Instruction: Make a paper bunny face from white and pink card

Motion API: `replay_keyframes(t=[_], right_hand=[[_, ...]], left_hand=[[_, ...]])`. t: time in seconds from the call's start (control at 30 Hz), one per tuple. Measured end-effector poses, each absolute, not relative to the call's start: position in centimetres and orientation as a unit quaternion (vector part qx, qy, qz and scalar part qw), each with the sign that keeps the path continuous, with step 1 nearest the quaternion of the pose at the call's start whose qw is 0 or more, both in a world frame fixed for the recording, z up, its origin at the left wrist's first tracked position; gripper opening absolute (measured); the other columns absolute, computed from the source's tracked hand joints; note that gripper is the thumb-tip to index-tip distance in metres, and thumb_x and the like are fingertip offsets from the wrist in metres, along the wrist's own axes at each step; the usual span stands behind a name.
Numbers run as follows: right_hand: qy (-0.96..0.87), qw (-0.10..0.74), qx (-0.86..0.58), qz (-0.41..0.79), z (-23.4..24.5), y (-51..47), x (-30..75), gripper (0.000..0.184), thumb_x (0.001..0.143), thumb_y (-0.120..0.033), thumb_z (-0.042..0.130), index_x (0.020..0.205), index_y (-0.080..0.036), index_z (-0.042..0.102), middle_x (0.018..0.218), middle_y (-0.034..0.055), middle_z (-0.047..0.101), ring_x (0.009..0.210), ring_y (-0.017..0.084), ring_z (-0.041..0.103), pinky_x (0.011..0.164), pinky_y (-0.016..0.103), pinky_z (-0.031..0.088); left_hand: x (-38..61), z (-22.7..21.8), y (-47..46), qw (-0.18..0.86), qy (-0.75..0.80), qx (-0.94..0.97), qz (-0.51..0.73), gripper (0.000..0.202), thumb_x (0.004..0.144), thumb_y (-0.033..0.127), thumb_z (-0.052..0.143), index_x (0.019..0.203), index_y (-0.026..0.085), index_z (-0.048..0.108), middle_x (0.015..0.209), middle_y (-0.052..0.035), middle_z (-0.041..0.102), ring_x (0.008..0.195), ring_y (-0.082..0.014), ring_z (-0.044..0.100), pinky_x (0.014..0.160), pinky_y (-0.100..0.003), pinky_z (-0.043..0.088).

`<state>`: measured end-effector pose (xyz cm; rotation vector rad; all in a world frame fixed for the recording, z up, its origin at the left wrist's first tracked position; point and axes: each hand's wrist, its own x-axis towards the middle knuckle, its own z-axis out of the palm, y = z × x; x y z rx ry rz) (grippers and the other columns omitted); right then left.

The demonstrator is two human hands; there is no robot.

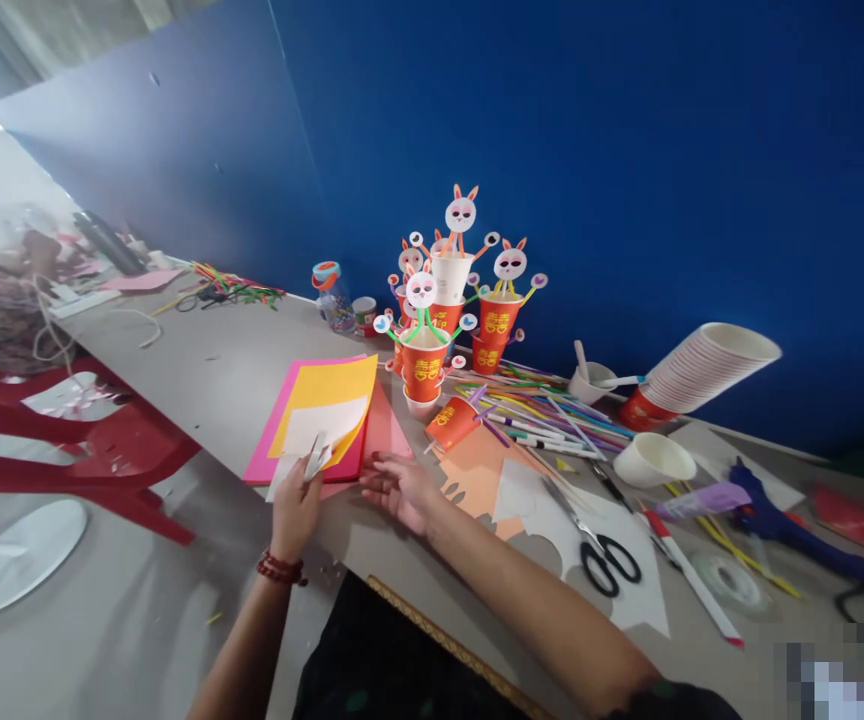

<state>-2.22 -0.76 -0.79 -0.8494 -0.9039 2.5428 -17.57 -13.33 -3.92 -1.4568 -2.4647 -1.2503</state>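
Observation:
My left hand (298,508) is closed on a small piece of white paper (317,454), held over the near edge of a stack of coloured sheets. On top of that stack lie a yellow sheet (334,382) with a curled corner and a white sheet (319,420); a pink sheet (271,445) shows beneath. My right hand (402,492) rests beside the stack's near right corner, fingers apart and nothing in them. Just beyond it a red paper cup (453,424) lies tipped over. Scissors with black handles (597,550) lie on cut white paper to the right.
Several red cups with paper rabbit heads (424,360) stand against the blue wall (589,150). A leaning stack of white cups (709,375), coloured pipe cleaners (552,405), a roll of tape (728,582) and a blue glue gun (792,535) are on the right. Red chairs (124,435) stand left.

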Motion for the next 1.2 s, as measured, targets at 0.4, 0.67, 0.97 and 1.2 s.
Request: replay_keyframes(t=[0.4,0.67,0.97,1.2], right_hand=[[-0.646,0.132,-0.226,0.717,-0.1,-2.2,-3.9,0.035,0.092,-0.013,0.036,0.121,-0.018,0.053,0.101,0.0062,0.07,0.076,0.014,0.069,0.07,0.03,0.059],[-0.908,0.093,-0.206,0.354,0.4,1.4,-1.9,0.024,0.086,-0.007,0.048,0.1,-0.011,0.067,0.12,0.0186,0.06,0.121,0.032,0.046,0.099,0.05,0.041],[-0.966,0.049,-0.207,0.144,0.2,0.9,-3.5,0.024,0.088,-0.008,0.048,0.1,-0.013,0.068,0.108,0.0141,0.062,0.099,0.03,0.055,0.076,0.045,0.05],[-0.97,0.09,-0.179,0.137,1.5,-1.5,-4.0,0.038,0.094,-0.028,0.048,0.131,-0.022,0.053,0.116,0.0106,0.061,0.1,0.026,0.055,0.081,0.04,0.051]], left_hand=[[-17.5,-3.7,-13.0,0.009,-0.736,-0.587,-0.337,0.05,0.089,0.027,0.047,0.138,0.017,0.046,0.14,-0.0134,0.053,0.128,-0.0272,0.051,0.107,-0.042,0.041],[-18.4,-2.6,-13.5,0.128,-0.835,-0.359,-0.397,0.04,0.091,0.044,0.051,0.064,0.017,0.061,0.054,-0.0013,0.057,0.051,-0.0162,0.054,0.053,-0.026,0.04],[-18.2,-3.0,-13.3,0.116,-0.848,-0.311,-0.413,0.044,0.089,0.049,0.049,0.063,0.017,0.062,0.053,-0.0027,0.059,0.052,-0.0184,0.056,0.051,-0.027,0.036],[-18.2,-3.8,-13.4,0.057,-0.817,-0.415,-0.396,0.044,0.088,0.05,0.05,0.108,0.015,0.068,0.103,-0.0129,0.072,0.092,-0.027,0.068,0.077,-0.034,0.052]])
